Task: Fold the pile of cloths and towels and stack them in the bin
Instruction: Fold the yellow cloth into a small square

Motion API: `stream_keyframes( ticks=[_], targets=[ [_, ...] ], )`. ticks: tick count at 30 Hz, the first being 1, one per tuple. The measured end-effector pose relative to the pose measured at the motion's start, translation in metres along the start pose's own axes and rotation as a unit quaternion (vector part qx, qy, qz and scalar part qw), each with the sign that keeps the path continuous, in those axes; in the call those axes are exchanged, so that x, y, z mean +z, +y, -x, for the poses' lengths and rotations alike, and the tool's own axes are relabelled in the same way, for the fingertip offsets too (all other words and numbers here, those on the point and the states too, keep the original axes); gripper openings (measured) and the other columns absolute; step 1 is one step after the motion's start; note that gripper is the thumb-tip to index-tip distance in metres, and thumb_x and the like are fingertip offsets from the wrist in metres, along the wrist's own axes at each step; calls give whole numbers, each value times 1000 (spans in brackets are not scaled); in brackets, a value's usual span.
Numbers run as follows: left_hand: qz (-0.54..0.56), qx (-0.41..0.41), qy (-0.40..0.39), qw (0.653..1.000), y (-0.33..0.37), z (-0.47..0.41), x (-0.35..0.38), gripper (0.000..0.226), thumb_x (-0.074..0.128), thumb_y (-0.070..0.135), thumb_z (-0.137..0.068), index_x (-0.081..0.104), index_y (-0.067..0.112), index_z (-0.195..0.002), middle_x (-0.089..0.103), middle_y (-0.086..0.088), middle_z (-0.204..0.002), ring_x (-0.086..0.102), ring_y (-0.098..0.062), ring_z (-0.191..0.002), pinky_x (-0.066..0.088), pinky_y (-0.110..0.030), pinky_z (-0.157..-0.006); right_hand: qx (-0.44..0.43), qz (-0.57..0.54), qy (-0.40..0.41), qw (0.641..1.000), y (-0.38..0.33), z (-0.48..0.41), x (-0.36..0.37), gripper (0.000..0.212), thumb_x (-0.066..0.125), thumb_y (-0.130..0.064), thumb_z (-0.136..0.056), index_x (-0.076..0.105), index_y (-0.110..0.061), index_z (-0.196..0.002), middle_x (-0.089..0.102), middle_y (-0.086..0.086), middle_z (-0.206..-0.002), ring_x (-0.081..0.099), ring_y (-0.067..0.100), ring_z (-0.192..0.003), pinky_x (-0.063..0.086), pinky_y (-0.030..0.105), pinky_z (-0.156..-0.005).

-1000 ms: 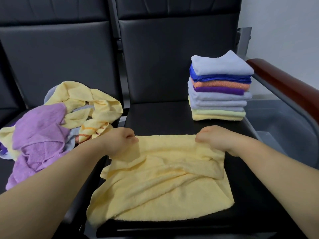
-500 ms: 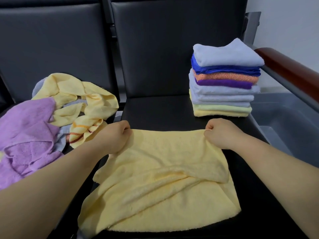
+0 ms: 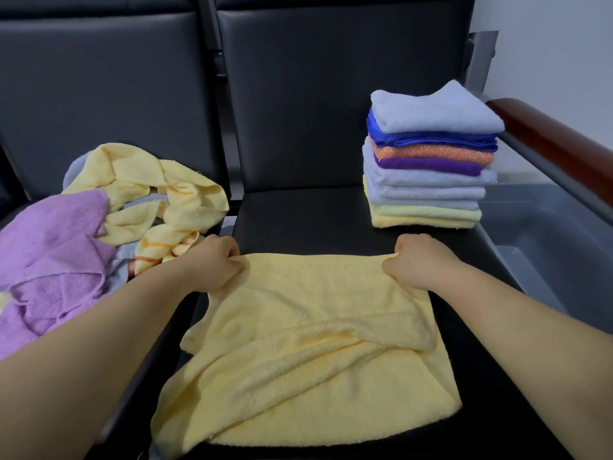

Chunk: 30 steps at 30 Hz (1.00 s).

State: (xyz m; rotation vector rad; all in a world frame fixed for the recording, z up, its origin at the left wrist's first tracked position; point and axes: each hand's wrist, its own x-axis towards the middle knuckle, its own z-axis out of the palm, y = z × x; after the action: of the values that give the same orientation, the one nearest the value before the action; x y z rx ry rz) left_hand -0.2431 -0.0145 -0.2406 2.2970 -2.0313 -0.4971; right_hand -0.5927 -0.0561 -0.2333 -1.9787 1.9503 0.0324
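Underneath, a black padded seat (image 3: 318, 217) carries the work. It is one in a row of dark chairs with upright backrests (image 3: 315, 104), and a pale wall (image 3: 557, 44) shows at the upper right.

A yellow towel (image 3: 315, 330) lies spread over the front half of the seat, with its upper layer folded back on itself and creased across the middle. The left hand (image 3: 214, 265) pinches the towel's far left corner with curled fingers. The right hand (image 3: 419, 260) grips the far right corner the same way, and the far edge runs straight between them.

The towel's near edge reaches the seat's front lip, and its left side droops over the gap toward the next seat (image 3: 20, 207). On that seat sits the unfolded pile (image 3: 109, 207) of purple, yellow and grey cloths, close beside the left forearm.

At the seat's back right corner stands a stack (image 3: 428, 161) of folded towels, its base near the right hand but apart from it. A strip of bare black seat lies between the towel's far edge and the backrest.

To the right, a brown armrest (image 3: 550, 141) slopes along the seat's edge, and beyond and below it is the grey bin (image 3: 544, 227).
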Motion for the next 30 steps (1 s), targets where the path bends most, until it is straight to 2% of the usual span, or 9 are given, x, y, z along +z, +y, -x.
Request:
stream_keyframes(
  ticks=[3, 8, 11, 14, 18, 21, 24, 28, 30],
  targets=[
    [2, 6, 19, 1000, -3, 5, -2, 14, 58, 28, -98, 54, 18, -91, 59, -2, -89, 51, -17, -74, 42, -31, -66, 2, 9, 2, 1000, -2, 1, 1, 14, 55, -31, -93, 55, -18, -99, 44, 2, -113, 57, 18, -79, 45, 29, -61],
    [42, -6, 28, 999, -6, 11, -7, 9, 61, 28, -95, 54, 22, -96, 63, -1, -90, 57, -17, -77, 47, -33, -67, -14, -39, 39, 998, 4, 3, 1, 10, 57, -23, -93, 53, -14, -88, 55, 0, -86, 47, 16, -70, 40, 32, -62],
    [30, -2, 17, 999, -11, 15, -10, 8, 61, 31, -96, 58, 28, -103, 62, 5, -98, 58, -13, -86, 47, -29, -69, -16, -64, 60, 996, 6, 7, 0, 3, 57, -18, -95, 54, -19, -95, 60, -2, -94, 56, 15, -79, 45, 31, -63],
    [23, -10, 37, 999, -18, 19, -13, 9, 57, 30, -98, 64, 24, -97, 64, 3, -94, 57, -12, -83, 44, -28, -67, -10, -75, 71, 995, 11, 7, 0, 11, 56, -16, -96, 58, -25, -102, 60, -6, -99, 59, 14, -85, 49, 31, -66],
    [103, -59, 70, 990, -22, 32, -18, 13, 57, 24, -96, 68, 21, -89, 67, -2, -82, 62, -19, -75, 43, -29, -59, 18, -134, 62, 989, 17, 7, -2, 19, 58, -18, -95, 61, -18, -76, 61, 2, -80, 54, 18, -70, 43, 31, -60],
    [211, -117, 99, 966, -22, 42, -21, 12, 58, 18, -94, 66, 21, -85, 69, -9, -79, 62, -23, -71, 43, -28, -56, 65, -289, 46, 954, 14, 15, -6, 10, 66, -18, -95, 69, -10, -90, 67, 8, -86, 59, 21, -73, 49, 37, -67],
    [333, -168, 125, 919, -22, 48, -26, 10, 59, 17, -95, 69, 16, -95, 72, -15, -84, 63, -25, -69, 50, -31, -58, 99, -427, 41, 898, 4, 31, -9, 14, 70, -17, -97, 61, -17, -109, 70, 6, -100, 72, 14, -81, 60, 34, -73],
    [428, -180, 162, 871, -16, 57, -54, 11, 65, 11, -92, 69, 8, -102, 75, -16, -89, 66, -23, -69, 56, -31, -59, 75, -430, 52, 898, -18, 36, -35, 11, 73, -16, -93, 66, -9, -98, 75, 15, -104, 77, 26, -92, 62, 50, -92],
    [453, -155, 198, 855, -12, 63, -80, 9, 68, 9, -90, 70, 7, -98, 75, -17, -92, 69, -24, -75, 60, -33, -67, 42, -469, 68, 880, -29, 37, -63, 8, 72, -16, -88, 69, -9, -91, 76, 20, -102, 75, 29, -91, 61, 49, -92]
  ],
)
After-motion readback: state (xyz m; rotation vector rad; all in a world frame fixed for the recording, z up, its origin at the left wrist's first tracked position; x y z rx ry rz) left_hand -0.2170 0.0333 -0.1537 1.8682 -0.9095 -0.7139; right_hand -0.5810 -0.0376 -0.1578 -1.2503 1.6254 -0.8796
